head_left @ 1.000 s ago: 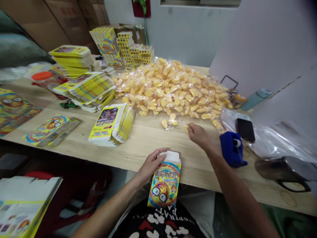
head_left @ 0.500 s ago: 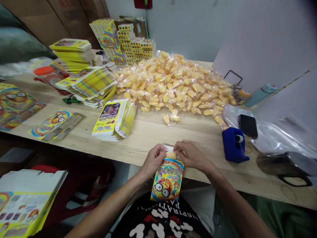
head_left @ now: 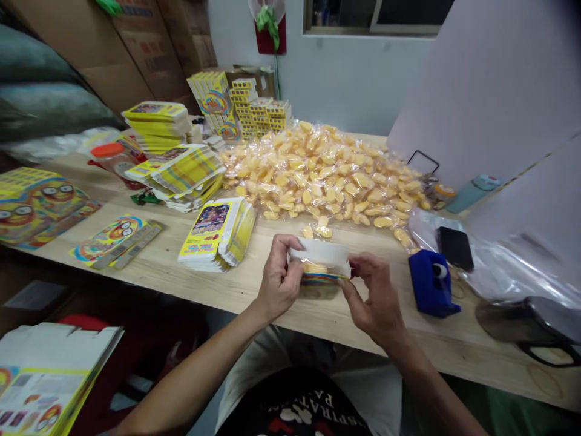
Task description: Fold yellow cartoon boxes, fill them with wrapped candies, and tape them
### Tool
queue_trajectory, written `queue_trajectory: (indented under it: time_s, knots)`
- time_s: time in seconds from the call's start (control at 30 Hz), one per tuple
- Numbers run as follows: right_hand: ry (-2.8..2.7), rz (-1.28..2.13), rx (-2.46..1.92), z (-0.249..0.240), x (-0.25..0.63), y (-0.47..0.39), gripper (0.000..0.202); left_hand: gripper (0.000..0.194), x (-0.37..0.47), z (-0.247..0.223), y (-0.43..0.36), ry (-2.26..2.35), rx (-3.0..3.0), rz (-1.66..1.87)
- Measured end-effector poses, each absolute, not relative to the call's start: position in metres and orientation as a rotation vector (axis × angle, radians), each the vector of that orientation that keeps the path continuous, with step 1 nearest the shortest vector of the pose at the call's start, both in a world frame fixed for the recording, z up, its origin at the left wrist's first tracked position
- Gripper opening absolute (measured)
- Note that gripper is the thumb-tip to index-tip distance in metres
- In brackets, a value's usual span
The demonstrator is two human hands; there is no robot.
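Between both hands is a small printed cardboard box [head_left: 324,251], its white flap raised and its open end facing up. A yellow piece in clear wrap [head_left: 313,267] shows in the opening. My left hand [head_left: 282,280] grips the box's left end, thumb in front and fingers behind. At the right end, my right hand [head_left: 374,298] pinches the box with thumb and fingertips. Just beyond lie a few loose wrapped yellow pieces [head_left: 318,230], in front of a large heap of the same pieces [head_left: 327,172].
Flattened boxes [head_left: 211,233] are stacked to the left, with more piles behind. Filled-looking boxes [head_left: 261,115] stand at the back. On the right are a blue tape dispenser [head_left: 431,284], a black phone [head_left: 455,248], a dark mug [head_left: 531,321] and a light blue bottle [head_left: 476,192].
The box has moved up and away from my lap to over the table, tipping so its open end shows. My right hand has shifted to its right end.
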State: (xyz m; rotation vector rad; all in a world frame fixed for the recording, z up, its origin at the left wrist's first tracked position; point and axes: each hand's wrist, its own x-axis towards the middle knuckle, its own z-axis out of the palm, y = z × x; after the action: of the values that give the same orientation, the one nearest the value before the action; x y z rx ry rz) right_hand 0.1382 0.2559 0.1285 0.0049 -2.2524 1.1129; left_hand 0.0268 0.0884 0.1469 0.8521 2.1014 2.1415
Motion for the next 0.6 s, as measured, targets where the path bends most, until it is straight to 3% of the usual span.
queue_trajectory:
  time_s: [0.13, 0.23, 0.4, 0.6]
  knots:
    - [-2.309, 0.898, 0.174, 0.107, 0.126, 0.262, 0.04, 0.026, 0.014, 0.127, 0.102, 1.996, 0.898, 2.318]
    - [-2.392, 0.817, 0.296, 0.101, 0.121, 0.27, 0.042, 0.022, 0.012, 0.1, 0.092, 2.01, 0.781, 2.364]
    - [-2.466, 0.841, 0.372, 0.114, 0.115, 0.279, 0.03, 0.013, 0.008, 0.086, 0.068, 2.211, 1.165, 2.054]
    - [-2.405, 0.998, 0.247, 0.116, 0.113, 0.28, 0.052, 0.039, 0.003, 0.09, 0.078, 1.778, 1.015, 2.254]
